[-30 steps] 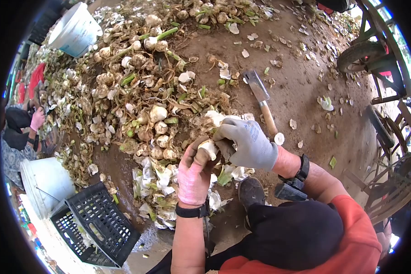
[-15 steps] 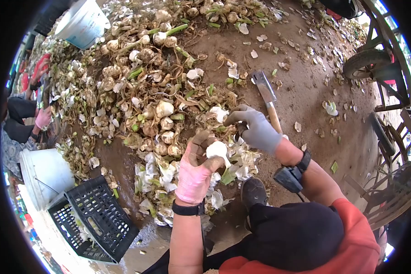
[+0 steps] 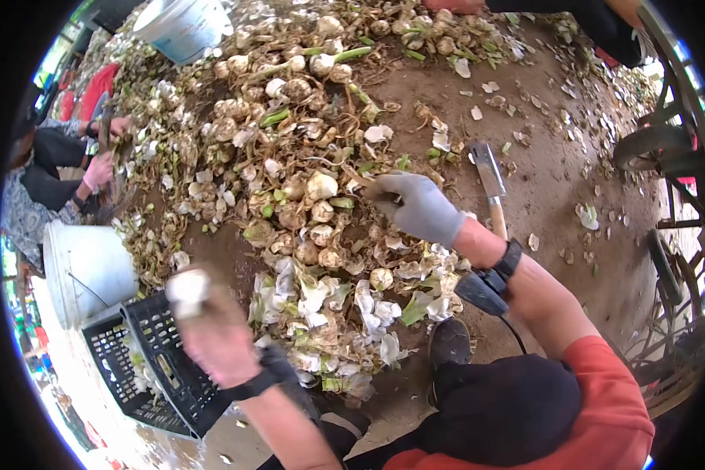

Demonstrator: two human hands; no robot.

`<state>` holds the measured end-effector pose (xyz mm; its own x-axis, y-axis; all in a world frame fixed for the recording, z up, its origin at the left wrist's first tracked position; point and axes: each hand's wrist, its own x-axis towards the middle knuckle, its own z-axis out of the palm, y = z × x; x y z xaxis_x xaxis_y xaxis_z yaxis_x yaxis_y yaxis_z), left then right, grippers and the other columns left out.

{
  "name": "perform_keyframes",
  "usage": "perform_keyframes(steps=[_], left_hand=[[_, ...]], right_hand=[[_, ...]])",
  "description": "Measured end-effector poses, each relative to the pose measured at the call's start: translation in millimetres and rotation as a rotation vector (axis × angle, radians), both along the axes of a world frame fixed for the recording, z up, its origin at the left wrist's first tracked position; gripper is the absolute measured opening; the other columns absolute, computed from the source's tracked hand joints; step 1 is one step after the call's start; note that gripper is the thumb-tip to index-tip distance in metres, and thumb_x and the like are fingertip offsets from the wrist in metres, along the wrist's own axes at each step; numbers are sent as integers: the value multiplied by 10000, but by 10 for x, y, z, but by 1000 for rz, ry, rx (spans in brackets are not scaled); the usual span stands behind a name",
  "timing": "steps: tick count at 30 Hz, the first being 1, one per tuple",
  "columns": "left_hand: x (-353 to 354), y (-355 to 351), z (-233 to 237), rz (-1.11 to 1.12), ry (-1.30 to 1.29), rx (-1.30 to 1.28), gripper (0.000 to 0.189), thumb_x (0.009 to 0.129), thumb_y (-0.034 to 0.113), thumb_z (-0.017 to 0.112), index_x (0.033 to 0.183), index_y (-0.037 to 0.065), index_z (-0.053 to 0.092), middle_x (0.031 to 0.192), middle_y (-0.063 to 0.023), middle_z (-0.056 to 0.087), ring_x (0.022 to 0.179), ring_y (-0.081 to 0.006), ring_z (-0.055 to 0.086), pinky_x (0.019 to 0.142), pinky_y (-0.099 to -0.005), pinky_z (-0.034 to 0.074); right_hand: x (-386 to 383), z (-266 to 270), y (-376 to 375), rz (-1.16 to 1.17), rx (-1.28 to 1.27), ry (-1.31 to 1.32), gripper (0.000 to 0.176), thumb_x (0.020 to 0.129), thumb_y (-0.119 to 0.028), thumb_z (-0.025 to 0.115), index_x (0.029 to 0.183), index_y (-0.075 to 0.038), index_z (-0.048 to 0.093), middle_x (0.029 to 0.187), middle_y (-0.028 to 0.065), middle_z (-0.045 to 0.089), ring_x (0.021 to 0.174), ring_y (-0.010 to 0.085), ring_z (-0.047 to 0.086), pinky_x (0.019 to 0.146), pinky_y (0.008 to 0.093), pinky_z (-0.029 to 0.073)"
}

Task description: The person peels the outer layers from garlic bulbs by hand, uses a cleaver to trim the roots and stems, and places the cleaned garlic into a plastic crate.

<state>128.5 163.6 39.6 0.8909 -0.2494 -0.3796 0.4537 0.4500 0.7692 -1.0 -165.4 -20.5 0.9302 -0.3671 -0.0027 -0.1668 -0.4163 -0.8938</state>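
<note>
A peeled white garlic bulb [image 3: 188, 288] is held in the fingers of my left hand [image 3: 215, 333], in a pink glove blurred by motion, near the upper edge of the black crate [image 3: 176, 368]. My right hand [image 3: 417, 205], in a grey glove, is over the pile of garlic, its fingers curled together by some brown roots or skin; what they hold, if anything, I cannot make out. Unpeeled garlic bulbs [image 3: 321, 186] lie to its left. Right of that hand, a broad-bladed knife [image 3: 489, 174] with a wooden handle rests on the ground.
A white bucket [image 3: 94, 270] stands behind the crate, another bucket [image 3: 182, 31] at the upper left. A co-worker [image 3: 43, 168] sits at the left; another person's limbs show at the upper right. A wheeled metal frame [image 3: 656, 153] stands at the right. Peeled skins [image 3: 313, 301] lie near my shoe.
My left hand has swung left with the white bulb, from the middle of the pile to the crate. My right hand has shifted slightly up and away from it. The camera view has shifted too.
</note>
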Motion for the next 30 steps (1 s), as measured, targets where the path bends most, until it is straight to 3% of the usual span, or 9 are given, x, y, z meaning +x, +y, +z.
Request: perform_keyframes(steps=[2,5,8,10,14,17,22,24,30], left_hand=[[402,884,83,187,-177,-809,528,942,150,607,1399,-6,393,1355,-144,514,1143,-230,563,999,-380,462],[279,1171,238,371,-212,-1044,634,943,197,612,1459,15,291,1424,-149,440,1185,-252,545,995,-405,476],[123,671,-33,338,-178,-466,450,955,202,597,1341,15,462,1259,-158,579,1132,-259,584,978,-371,493],[77,276,-428,-93,2,-737,335,957,211,590,1225,14,549,1095,-124,648,1054,-266,619,937,-347,509],[-551,-863,-210,-330,54,218,439,865,183,717,1228,3,548,1100,-72,640,1013,-234,617,910,-329,487],[-877,-1236,-372,-472,1,197,803,761,195,827,1397,-31,392,1253,-132,556,1097,-186,568,975,-329,455],[-1073,-1445,-426,-519,-9,214,706,745,90,830,1328,-33,452,1212,-107,558,1080,-171,555,965,-307,459],[-1087,-1496,-497,-578,-230,356,687,727,69,834,1303,-43,477,1201,-104,563,1103,-177,545,983,-316,447],[-1330,-1669,-553,-472,-1071,689,725,642,-95,779,1301,59,517,1280,-116,534,1184,-261,540,1012,-353,440]], right_hand=[[298,8,108,138,-134,171,295,821,-12,611,1102,-82,666,1015,139,662,939,295,651,824,371,531],[705,-209,267,189,-473,181,421,850,-69,565,1267,-133,570,1144,140,615,1059,318,614,907,407,498],[934,-259,345,282,-558,431,477,844,-60,563,1313,-146,531,1223,140,576,1130,320,577,932,418,478],[879,-305,299,245,-527,354,416,865,-72,553,1276,-138,550,1150,143,608,1084,321,599,913,423,481],[338,-199,328,118,-13,60,306,857,-114,669,1136,-59,557,1000,168,625,959,339,620,828,416,492],[-148,41,454,50,-90,-126,362,795,-90,718,1099,-34,529,983,183,607,932,364,612,784,408,500],[-625,145,382,-8,271,-38,412,827,-12,674,1207,-5,516,1122,138,619,1005,259,632,855,366,511],[-693,263,262,-133,963,28,389,918,-12,614,1283,24,482,1216,95,591,1096,174,579,969,315,467],[-599,194,365,-179,848,-206,315,901,-76,671,1173,28,550,1050,59,643,929,100,592,838,271,497]])
